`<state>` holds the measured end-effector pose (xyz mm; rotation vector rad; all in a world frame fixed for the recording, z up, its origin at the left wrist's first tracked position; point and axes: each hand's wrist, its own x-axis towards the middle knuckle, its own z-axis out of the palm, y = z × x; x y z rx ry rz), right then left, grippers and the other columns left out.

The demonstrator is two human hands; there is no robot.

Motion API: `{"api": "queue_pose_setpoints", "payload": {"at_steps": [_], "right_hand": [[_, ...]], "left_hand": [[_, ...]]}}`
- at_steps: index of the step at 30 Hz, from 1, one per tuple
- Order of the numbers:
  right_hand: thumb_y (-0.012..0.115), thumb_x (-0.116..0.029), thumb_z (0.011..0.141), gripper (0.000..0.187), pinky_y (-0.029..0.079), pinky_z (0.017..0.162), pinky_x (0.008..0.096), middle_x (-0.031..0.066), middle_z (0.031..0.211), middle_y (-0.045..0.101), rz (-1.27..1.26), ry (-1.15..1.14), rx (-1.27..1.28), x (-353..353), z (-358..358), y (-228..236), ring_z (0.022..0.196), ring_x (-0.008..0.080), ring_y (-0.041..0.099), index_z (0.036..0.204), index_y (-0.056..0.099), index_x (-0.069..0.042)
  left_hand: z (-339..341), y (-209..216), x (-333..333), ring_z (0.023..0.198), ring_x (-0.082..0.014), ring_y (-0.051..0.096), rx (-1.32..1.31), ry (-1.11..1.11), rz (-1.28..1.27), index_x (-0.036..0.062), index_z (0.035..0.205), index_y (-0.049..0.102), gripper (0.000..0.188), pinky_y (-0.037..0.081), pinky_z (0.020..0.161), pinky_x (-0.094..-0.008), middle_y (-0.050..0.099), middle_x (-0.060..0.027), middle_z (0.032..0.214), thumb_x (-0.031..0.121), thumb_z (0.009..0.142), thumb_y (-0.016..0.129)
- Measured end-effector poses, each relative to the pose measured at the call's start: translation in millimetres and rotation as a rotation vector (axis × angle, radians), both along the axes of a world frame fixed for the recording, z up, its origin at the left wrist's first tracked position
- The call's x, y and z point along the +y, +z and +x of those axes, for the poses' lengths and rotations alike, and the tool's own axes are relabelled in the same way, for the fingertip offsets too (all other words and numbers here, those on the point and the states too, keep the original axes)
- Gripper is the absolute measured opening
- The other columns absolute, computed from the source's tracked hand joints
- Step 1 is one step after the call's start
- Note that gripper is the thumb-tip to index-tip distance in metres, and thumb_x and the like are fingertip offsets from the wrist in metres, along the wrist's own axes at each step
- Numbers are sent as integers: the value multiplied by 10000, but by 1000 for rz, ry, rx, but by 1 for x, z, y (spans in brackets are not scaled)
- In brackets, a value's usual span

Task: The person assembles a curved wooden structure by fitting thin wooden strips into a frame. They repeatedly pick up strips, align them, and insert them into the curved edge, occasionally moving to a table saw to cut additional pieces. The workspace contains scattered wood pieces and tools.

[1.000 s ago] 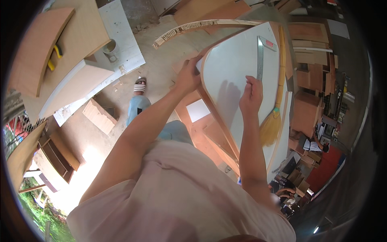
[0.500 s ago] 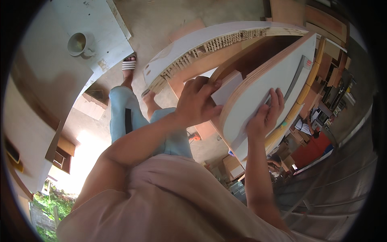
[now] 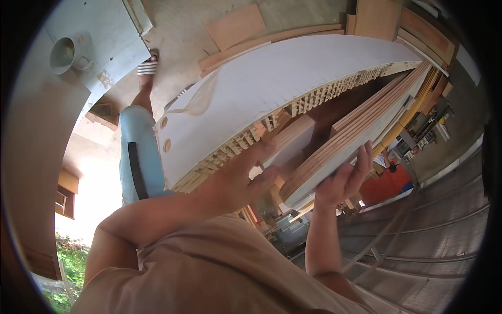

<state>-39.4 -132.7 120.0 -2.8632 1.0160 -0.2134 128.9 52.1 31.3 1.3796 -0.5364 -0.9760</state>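
Observation:
My right hand [image 3: 342,183] lies with fingers stretched along the pale outer face of a thick curved-end board [image 3: 334,152], whose layered plywood edge faces up. To the left, my left hand [image 3: 238,180] is slightly blurred, its thumb and fingers apart and nothing visible between them. It is beside a large white curved panel [image 3: 251,94] with a row of close saw-cut slots along its edge. Whether its fingertips touch that edge, I cannot tell. A pale wooden block [image 3: 293,138] sits in the dark gap between panel and board.
A white bench [image 3: 104,31] with a mug [image 3: 64,55] stands at the upper left. Plywood pieces [image 3: 236,26] lie on the floor beyond the panel. Farther right are a person [image 3: 386,161] and a red surface [image 3: 384,186]. My sandalled foot [image 3: 147,65] shows at the upper left.
The view has shifted. The white panel now shows its broad face and covers more of my legs. The board has tilted edge-up. My left hand has come off the board's end and moved down-left.

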Motion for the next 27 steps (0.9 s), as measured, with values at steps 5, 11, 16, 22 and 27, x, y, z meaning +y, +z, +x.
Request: {"api": "queue_pose_setpoints", "payload": {"at_steps": [5, 11, 16, 22, 27], "right_hand": [[423, -314, 1093, 476, 358, 1145, 508, 269, 1486, 461, 12, -21, 9, 1, -1, 1, 1386, 385, 448, 1344, 527, 77], [436, -290, 1078, 462, 358, 1146, 506, 266, 1496, 448, 51, -31, -32, 1, -4, 0, 1393, 379, 438, 1352, 524, 71], [437, -230, 1061, 430, 360, 1144, 504, 266, 1495, 447, 90, -72, -79, 5, 7, 1, 1392, 376, 437, 1354, 522, 72], [438, -221, 1065, 421, 384, 1128, 487, 263, 1476, 471, 77, -53, -103, 3, 12, 0, 1364, 384, 473, 1351, 540, 70], [460, -171, 1057, 387, 397, 1117, 474, 255, 1464, 491, 101, -93, -171, 8, 13, -1, 1358, 381, 485, 1349, 565, 59]], "left_hand": [[-1, 11, -4, 897, -241, 735, 329, -3, -89, -3, 1158, 520, 423, 610, 764, -318, 658, -216, 1143, 12, 831, 789], [26, 22, -18, 1022, -232, 733, 610, -277, -27, -11, 1293, 531, 408, 600, 810, -321, 656, -209, 1251, 17, 909, 664], [42, 15, -37, 1082, -224, 700, 595, -477, -126, 12, 1524, 415, 643, 538, 930, -323, 668, -193, 1273, 7, 897, 559], [28, 4, -41, 1070, -151, 657, 874, -476, -148, 28, 1580, 360, 713, 506, 959, -297, 682, -130, 1233, -14, 882, 500], [26, 13, -37, 1001, -154, 682, 781, -354, -115, 23, 1561, 395, 706, 559, 863, -294, 687, -133, 1210, -21, 863, 494]]}}
